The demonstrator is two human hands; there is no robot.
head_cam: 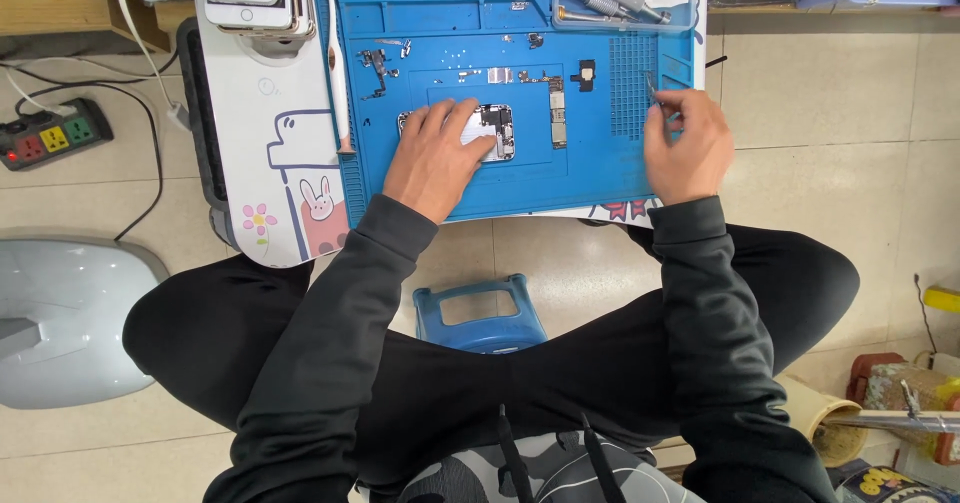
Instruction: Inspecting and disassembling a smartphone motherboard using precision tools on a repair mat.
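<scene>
Resting flat, fingers spread, the left hand (437, 158) covers an opened phone (497, 131) on the blue mat (520, 178); the right hand (686, 148) pinches tweezers (653, 91) near the mat's right edge; a circuit board (557, 113) lies between them.

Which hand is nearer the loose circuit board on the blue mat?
Left. The left hand rests on the opened phone beside the circuit board; the right hand holds tweezers farther off.
</scene>
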